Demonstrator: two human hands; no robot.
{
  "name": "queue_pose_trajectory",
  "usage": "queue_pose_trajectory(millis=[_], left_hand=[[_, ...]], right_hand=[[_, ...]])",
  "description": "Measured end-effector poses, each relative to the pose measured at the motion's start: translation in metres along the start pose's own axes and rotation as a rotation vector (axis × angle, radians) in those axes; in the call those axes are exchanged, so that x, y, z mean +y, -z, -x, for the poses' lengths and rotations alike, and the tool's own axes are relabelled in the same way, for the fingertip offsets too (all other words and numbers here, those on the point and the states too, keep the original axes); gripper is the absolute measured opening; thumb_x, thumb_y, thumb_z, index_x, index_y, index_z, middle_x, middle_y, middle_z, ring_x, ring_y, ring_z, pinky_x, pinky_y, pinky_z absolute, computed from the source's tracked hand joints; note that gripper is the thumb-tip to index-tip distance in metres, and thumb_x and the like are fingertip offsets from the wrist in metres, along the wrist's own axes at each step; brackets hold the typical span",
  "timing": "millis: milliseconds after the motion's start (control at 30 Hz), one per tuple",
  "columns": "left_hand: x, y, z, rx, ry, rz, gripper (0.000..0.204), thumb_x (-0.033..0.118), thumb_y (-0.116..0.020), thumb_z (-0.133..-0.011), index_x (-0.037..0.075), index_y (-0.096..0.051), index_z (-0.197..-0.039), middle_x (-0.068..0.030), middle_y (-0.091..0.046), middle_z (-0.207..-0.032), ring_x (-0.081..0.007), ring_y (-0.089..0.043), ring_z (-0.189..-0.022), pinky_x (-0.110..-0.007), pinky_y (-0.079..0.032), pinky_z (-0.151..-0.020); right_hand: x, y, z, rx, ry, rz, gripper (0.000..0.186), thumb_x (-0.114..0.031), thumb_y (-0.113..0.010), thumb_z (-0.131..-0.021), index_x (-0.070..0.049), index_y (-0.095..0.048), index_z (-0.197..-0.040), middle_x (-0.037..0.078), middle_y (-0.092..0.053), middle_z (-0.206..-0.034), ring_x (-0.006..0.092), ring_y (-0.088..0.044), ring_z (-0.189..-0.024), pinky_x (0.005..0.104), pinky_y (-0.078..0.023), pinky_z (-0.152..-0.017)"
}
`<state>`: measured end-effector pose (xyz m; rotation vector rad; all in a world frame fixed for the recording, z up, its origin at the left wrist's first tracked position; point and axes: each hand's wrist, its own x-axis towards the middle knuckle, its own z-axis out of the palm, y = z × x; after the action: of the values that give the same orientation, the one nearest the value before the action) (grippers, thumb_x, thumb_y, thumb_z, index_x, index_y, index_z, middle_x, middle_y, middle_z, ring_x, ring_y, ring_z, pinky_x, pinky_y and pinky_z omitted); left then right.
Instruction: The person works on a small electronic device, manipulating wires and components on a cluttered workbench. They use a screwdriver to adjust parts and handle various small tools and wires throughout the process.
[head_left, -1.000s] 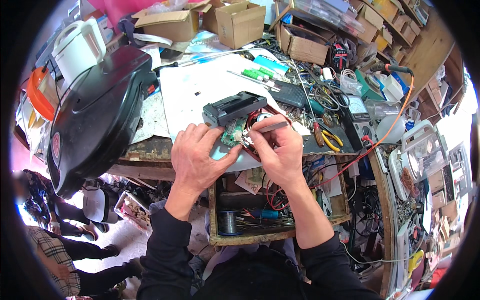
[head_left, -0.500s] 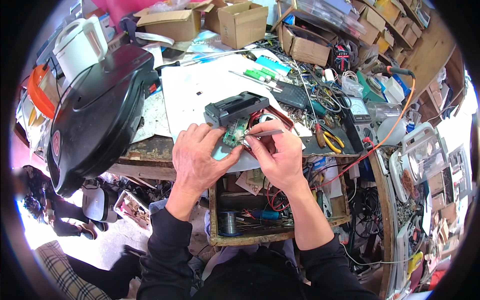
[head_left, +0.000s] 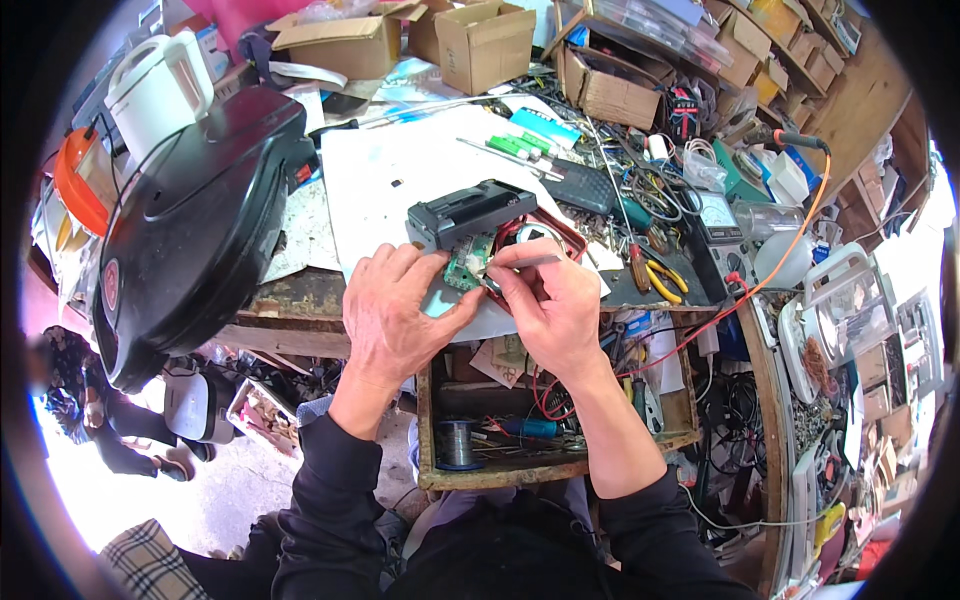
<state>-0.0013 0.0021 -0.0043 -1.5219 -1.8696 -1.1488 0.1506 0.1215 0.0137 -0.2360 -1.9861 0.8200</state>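
A small green circuit board (head_left: pixel 466 264) lies at the table's front edge, beside a black oblong plastic housing (head_left: pixel 475 212). My left hand (head_left: pixel 393 300) steadies the board from the left, thumb and fingertips at its edges. With a pinch grip, my right hand (head_left: pixel 553 305) holds a slim grey metal tool (head_left: pixel 537 261), its lower end over the board's right side. The exact tip is hidden by my fingers. Just behind my right hand sits an open dark-red casing (head_left: pixel 560 232) with a round part inside, partly covered by the hand.
An open wooden drawer (head_left: pixel 560 475) below holds a solder spool (head_left: pixel 459 445) and wires. To the left is a large black appliance (head_left: pixel 200 220). On the right lie yellow-handled pliers (head_left: pixel 663 284), an analog meter (head_left: pixel 716 220) and an orange-corded iron (head_left: pixel 800 140). Cardboard boxes (head_left: pixel 488 50) stand behind.
My right hand and the tool have shifted slightly left over the board. My left hand stays nearly in place. At lower left, a person's checked cloth has moved downward.
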Motion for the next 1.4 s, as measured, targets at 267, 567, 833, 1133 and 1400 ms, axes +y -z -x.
queue_pose_trajectory(millis=[267, 567, 833, 1133, 1400], left_hand=[[0.004, 0.004, -0.002, -0.021, 0.003, -0.007, 0.036, 0.025, -0.094, -0.072, 0.007, -0.077, -0.099, -0.0068, -0.066, -0.088, -0.0286, -0.064, -0.083, -0.042, -0.05, -0.072], [0.003, 0.001, -0.003, -0.008, 0.006, -0.009, 0.038, 0.028, -0.094, -0.073, 0.007, -0.077, -0.099, -0.0069, -0.066, -0.087, -0.0288, -0.065, -0.082, -0.042, -0.05, -0.071], [0.003, 0.007, -0.004, -0.002, -0.007, -0.005, 0.038, 0.037, -0.091, -0.077, 0.009, -0.078, -0.099, -0.0066, -0.067, -0.089, -0.0289, -0.066, -0.085, -0.043, -0.051, -0.074], [0.004, -0.001, 0.002, -0.003, -0.009, 0.019, 0.041, 0.041, -0.09, -0.079, 0.01, -0.077, -0.101, -0.0067, -0.067, -0.094, -0.0292, -0.065, -0.09, -0.043, -0.05, -0.078], [0.002, 0.004, -0.004, 0.018, -0.024, -0.019, 0.038, 0.033, -0.093, -0.075, 0.007, -0.076, -0.097, -0.0071, -0.065, -0.085, -0.0297, -0.064, -0.081, -0.042, -0.05, -0.071]], right_hand=[[-0.002, -0.002, -0.001, -0.005, -0.184, -0.088, 0.01, 0.003, -0.074, -0.095, 0.001, -0.068, -0.103, 0.012, -0.073, -0.082, 0.0201, -0.074, -0.07, 0.0318, -0.056, -0.062], [0.0, -0.002, -0.002, 0.008, -0.153, -0.061, 0.01, 0.002, -0.074, -0.095, 0.0, -0.068, -0.103, 0.013, -0.074, -0.085, 0.0229, -0.074, -0.071, 0.0329, -0.057, -0.064], [-0.004, -0.001, 0.0, 0.042, -0.15, 0.027, 0.009, -0.002, -0.076, -0.095, 0.0, -0.069, -0.101, 0.007, -0.07, -0.081, 0.0122, -0.065, -0.066, 0.0296, -0.051, -0.06], [0.001, -0.005, 0.002, 0.113, -0.074, -0.06, 0.008, 0.001, -0.075, -0.096, 0.0, -0.068, -0.1, 0.007, -0.072, -0.085, 0.0127, -0.067, -0.07, 0.0288, -0.051, -0.062], [-0.001, 0.001, -0.007, 0.1, -0.24, -0.292, 0.008, 0.0, -0.073, -0.097, 0.001, -0.066, -0.099, 0.001, -0.066, -0.078, 0.0055, -0.059, -0.068, 0.0256, -0.045, -0.059]])
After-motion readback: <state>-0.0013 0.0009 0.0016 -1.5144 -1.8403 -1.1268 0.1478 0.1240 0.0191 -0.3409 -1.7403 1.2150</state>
